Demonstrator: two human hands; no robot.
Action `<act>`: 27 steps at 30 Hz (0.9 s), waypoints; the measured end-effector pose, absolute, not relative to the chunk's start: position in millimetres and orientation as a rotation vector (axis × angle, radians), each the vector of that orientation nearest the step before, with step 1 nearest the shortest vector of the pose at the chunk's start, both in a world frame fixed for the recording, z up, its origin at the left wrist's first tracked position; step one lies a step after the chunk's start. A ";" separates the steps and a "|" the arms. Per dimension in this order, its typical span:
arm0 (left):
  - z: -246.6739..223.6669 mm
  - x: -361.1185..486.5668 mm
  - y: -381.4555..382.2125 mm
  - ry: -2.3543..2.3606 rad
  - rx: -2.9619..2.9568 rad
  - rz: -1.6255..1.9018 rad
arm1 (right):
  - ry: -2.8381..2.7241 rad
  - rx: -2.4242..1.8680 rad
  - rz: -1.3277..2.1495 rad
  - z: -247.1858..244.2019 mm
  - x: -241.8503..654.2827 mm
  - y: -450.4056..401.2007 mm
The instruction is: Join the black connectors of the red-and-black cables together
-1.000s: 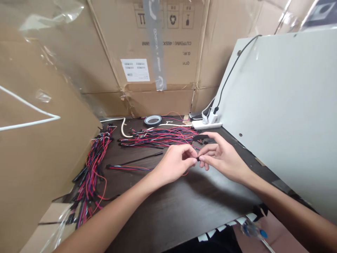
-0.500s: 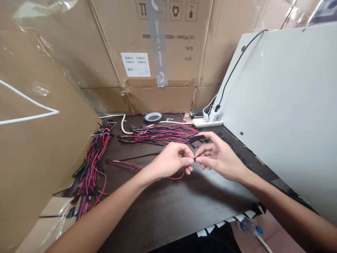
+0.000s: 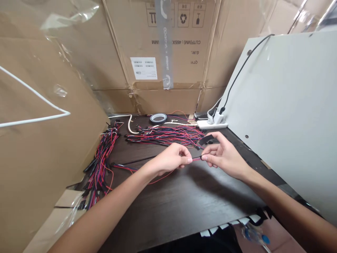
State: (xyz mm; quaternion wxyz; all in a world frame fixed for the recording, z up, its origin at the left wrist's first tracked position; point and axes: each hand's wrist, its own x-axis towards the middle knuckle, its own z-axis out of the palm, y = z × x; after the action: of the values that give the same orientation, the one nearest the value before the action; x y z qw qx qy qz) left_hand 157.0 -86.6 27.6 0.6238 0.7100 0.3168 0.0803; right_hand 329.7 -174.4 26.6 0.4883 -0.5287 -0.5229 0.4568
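Note:
A thin wire harness [image 3: 196,159] of red and dark wires is stretched between my hands, above the dark table. My left hand [image 3: 171,160] pinches the wires between thumb and index finger. A short way to the right, my right hand [image 3: 223,154] grips the harness's dark end in its fingertips. A piece of black tape [image 3: 205,140] hangs at the raised index finger of that hand. To the left the harness runs behind my left hand, and its far wires [image 3: 123,167] rest on the table. A loose orange wire [image 3: 160,180] curves below my left wrist.
Many wire harnesses [image 3: 165,135] lie at the back, with another pile [image 3: 101,161] at the left. A roll of black tape [image 3: 158,118] sits behind them. At the back right is a white power strip [image 3: 212,124]. Cardboard [image 3: 181,70] and a white panel [image 3: 284,105] wall the table.
My hands, close together before, are now farther apart, with a length of harness showing between them. The whole view has shifted slightly.

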 end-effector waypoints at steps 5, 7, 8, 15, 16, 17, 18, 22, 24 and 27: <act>23.5 151.9 -78.3 0.732 1.607 0.200 | -1.231 -1.353 1.038 28.2 342.1 -174.0; 22.6 150.3 -75.3 0.731 1.602 0.199 | -1.222 -1.378 1.011 28.0 349.1 -174.0; 22.4 149.9 -74.1 0.726 1.613 0.198 | -1.225 -1.384 1.004 27.6 352.1 -173.8; 26.0 150.9 -72.5 0.747 1.723 0.230 | -1.269 -1.360 1.003 22.0 357.8 -170.0; 26.6 151.1 -72.7 0.737 1.742 0.244 | -1.272 -1.349 1.006 21.2 356.8 -169.3; 27.0 151.2 -72.8 0.726 1.759 0.252 | -1.274 -1.336 1.008 20.4 355.4 -168.8; 27.2 151.2 -72.8 0.715 1.772 0.255 | -1.276 -1.320 1.008 19.8 354.0 -168.4; 28.3 150.7 -72.6 0.696 1.762 0.248 | -1.298 -1.267 0.997 19.6 348.7 -167.8; 29.2 150.8 -73.5 0.721 1.738 0.243 | -1.304 -1.262 1.003 20.4 347.2 -167.5; 29.2 151.8 -76.0 0.742 1.656 0.227 | -1.311 -1.254 1.013 21.1 345.3 -166.5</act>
State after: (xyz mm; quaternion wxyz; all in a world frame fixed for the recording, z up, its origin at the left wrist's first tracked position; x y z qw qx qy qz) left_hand 151.8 -76.0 29.2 0.6102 0.7175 0.3212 0.0984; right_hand 345.3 -166.5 21.1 0.5071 -0.5203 -0.5438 0.4201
